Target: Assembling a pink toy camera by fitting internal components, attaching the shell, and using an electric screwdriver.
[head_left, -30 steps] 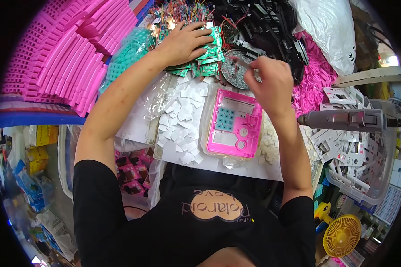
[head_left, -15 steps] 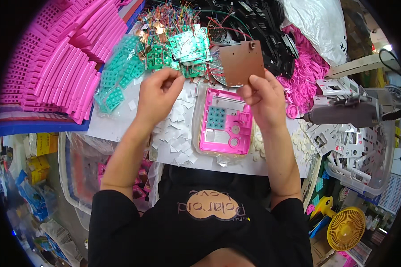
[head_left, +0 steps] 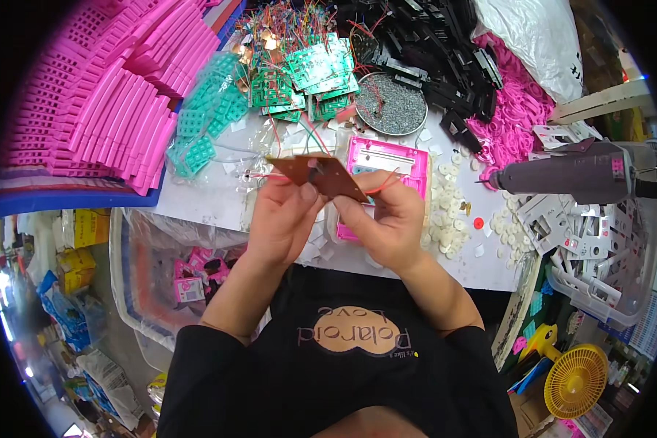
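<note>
Fingers of the left hand [head_left: 276,228] and the right hand [head_left: 393,230] are pinched nearly closed on a brown circuit board [head_left: 336,179], thumbs on its near edge; the fingertips behind it are hidden. Half a second ago the right hand alone held the board up, and the left was apart from it, curled. Now the board is tilted between both hands, which I take to mean it is being turned or its red wires [head_left: 385,185] sorted rather than merely carried. It is held above the surface [head_left: 500,274], not seated, and blocks much of the pink casing [head_left: 418,175]. White discs [head_left: 445,228] lie just right of the casing. Farther off stand a round dish of screws [head_left: 394,108] and, left of it, the pile of green circuit boards [head_left: 320,67].
</note>
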Available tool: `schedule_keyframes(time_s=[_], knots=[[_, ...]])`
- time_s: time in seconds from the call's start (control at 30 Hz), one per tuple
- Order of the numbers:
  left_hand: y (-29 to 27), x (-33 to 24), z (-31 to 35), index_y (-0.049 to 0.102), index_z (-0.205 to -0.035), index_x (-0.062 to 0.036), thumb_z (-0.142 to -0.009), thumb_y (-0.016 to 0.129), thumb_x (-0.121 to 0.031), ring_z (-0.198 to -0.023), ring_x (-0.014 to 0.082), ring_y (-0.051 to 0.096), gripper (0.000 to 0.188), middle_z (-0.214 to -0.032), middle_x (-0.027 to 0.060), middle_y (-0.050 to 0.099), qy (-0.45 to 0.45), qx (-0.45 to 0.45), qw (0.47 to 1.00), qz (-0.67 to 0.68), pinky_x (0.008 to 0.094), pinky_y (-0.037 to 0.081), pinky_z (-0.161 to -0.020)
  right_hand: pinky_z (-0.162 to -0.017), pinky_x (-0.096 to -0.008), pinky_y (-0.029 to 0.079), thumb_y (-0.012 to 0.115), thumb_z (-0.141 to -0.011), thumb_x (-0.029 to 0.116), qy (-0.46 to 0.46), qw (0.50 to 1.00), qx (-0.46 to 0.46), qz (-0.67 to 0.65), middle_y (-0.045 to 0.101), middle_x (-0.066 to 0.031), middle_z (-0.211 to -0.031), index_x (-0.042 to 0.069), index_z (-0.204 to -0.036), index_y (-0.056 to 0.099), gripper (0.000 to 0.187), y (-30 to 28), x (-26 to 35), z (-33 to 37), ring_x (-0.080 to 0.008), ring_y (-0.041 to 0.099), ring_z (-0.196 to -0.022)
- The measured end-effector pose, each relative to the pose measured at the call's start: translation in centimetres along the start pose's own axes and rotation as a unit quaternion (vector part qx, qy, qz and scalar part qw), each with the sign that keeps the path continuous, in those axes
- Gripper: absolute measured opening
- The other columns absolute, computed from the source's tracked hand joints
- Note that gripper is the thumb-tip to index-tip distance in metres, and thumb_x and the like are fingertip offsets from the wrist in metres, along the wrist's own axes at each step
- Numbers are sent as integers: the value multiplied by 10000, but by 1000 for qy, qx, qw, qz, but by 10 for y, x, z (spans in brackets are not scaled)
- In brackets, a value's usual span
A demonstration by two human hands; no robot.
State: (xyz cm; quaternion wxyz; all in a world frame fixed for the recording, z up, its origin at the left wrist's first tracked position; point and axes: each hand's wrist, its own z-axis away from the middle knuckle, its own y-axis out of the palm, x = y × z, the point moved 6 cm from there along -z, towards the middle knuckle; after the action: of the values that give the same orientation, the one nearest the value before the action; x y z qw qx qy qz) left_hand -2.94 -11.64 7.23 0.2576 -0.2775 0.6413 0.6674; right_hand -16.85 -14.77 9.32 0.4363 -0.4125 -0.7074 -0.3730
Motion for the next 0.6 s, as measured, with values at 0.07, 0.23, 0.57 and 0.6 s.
schedule_keyframes(time_s=[0.07,0.23,0.57,0.6], knots=[[2,-2,-3,560,-1204,-76,-970,660,-190,-995,209,538,278,-1067,57,549,17,47,999,-10,380,459,-871,-729,-247,489,769,-836,7,-24,999,-27,-8,675,-56,-926,-26,-1053,673,239,-1,8,2,-95,608,-807],[-6,7,-10,577,-1123,-114,-959,691,-222,-832,190,468,227,-900,26,495,-3,82,996,24,354,422,-795,-803,-275,493,662,-931,-43,-29,962,14,-272,655,-99,-1025,-45,-1081,655,150,-6,10,0,-147,619,-906],[-24,3,-11,611,-1208,24,-922,637,34,-1096,209,660,287,-1213,146,676,56,10,996,-64,392,504,-1004,-645,-223,433,601,-998,153,281,925,-41,-253,643,-14,-875,-23,-998,672,190,-16,-24,12,-62,546,-698],[-22,-2,-12,614,-1204,26,-922,637,36,-1101,208,657,283,-1214,144,676,60,11,996,-68,396,502,-1006,-640,-221,433,608,-991,147,294,936,0,-193,644,-12,-863,-22,-979,676,183,-27,-17,12,-64,547,-691]])
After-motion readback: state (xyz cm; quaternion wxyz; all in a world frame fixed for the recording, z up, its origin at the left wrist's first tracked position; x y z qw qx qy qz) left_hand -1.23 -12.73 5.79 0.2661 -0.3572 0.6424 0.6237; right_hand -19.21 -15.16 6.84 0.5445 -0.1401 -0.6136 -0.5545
